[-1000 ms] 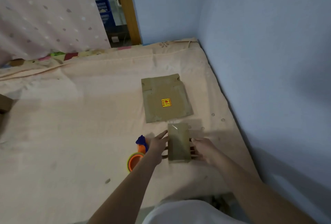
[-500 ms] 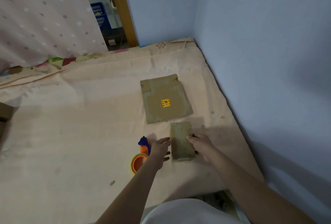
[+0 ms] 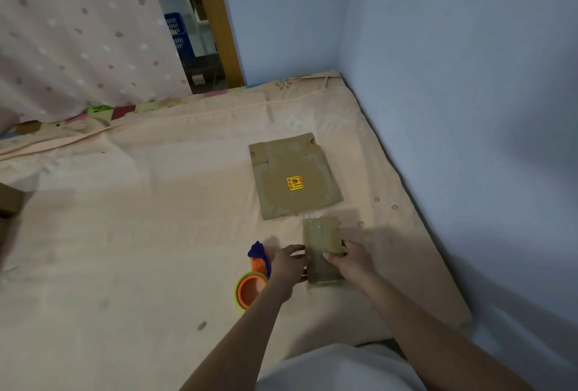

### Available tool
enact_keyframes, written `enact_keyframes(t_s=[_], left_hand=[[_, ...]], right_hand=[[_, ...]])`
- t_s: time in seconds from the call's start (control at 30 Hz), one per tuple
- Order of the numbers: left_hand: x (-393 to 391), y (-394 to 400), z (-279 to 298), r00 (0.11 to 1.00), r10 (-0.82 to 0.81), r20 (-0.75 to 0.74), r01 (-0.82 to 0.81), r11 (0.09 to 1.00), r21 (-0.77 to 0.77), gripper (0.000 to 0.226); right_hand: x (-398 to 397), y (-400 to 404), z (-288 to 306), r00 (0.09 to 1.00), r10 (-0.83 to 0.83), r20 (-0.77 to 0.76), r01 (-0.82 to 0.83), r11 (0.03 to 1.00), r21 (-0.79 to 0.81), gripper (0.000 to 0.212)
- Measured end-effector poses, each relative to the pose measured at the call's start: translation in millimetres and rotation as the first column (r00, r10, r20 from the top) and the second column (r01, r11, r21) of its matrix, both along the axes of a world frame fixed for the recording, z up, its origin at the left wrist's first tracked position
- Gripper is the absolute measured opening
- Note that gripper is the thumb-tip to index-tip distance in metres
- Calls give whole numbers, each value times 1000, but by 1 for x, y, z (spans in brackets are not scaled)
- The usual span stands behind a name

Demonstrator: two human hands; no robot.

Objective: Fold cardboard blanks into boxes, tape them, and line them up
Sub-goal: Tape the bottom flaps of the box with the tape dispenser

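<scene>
Compared with 1 second ago, the small folded box (image 3: 322, 250) lies a little farther from the person and closer to the flat blank (image 3: 294, 176), its far end now just short of the blank's near edge. The left hand (image 3: 289, 265) was spread flat against the box's left side then; now its fingers are loosely bent beside that side, and whether they touch the cardboard cannot be told. The right hand (image 3: 352, 261) was alongside the right edge then; now it rests over the box's near right part, thumb on the top face and fingers curled round the right edge, holding it. The view has also swung slightly, showing more of the doorway.

The box rests on the bed (image 3: 140, 234), on its peach sheet, near the bed's right side and the blue wall (image 3: 453, 109). Its long axis runs away from the person, tilted slightly to the left at the far end, roughly in line with the blank's side edges. A strip of shiny tape shows on its far top face.

The blank lies flat, with 1 yellow and red label (image 3: 294, 183) at its middle. The orange tape roll with its blue dispenser (image 3: 251, 281) lies just left of the left hand. At the left border, part of a brown cardboard piece (image 3: 9, 203) shows.
</scene>
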State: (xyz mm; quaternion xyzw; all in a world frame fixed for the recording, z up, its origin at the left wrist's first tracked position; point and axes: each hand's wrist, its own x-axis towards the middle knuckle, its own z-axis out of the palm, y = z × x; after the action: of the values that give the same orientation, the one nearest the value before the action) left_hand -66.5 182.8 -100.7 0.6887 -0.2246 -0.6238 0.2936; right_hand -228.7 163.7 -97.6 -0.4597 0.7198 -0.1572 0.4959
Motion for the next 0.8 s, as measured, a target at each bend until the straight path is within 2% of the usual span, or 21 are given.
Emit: enact_keyframes(t_s=[0.17, 0.27, 0.37, 0.47, 0.53, 0.63, 0.7, 0.8], left_hand=[[-3, -3, -3, 998, -38, 58, 39, 999, -9, 29], [-1, -7, -2, 996, -56, 76, 55, 998, 11, 26], [8, -12, -2, 978, -158, 137, 154, 987, 33, 24], [25, -13, 0, 933, -251, 260, 247, 968, 47, 16], [41, -10, 1, 860, -284, 424, 281, 957, 72, 21], [62, 2, 7, 652, -402, 643, 376, 908, 186, 24], [69, 11, 7, 577, -471, 667, 414, 873, 259, 21], [69, 20, 3, 560, -546, 623, 442, 833, 333, 28]], right_hand=[[5, 0, -1, 996, 45, -74, -48, 998, -37, 26], [6, -2, -2, 993, 55, -101, -58, 998, -29, 25], [5, -4, -3, 994, 36, -99, -38, 999, -13, 25], [4, -5, -2, 994, 44, -102, -45, 999, -7, 26], [5, -6, -1, 990, 63, -125, -64, 998, -1, 29], [6, -6, 1, 988, 69, -141, -69, 998, 9, 28], [7, -5, 2, 986, 70, -149, -69, 998, 13, 25], [9, -4, 5, 984, 77, -158, -73, 997, 26, 26]])
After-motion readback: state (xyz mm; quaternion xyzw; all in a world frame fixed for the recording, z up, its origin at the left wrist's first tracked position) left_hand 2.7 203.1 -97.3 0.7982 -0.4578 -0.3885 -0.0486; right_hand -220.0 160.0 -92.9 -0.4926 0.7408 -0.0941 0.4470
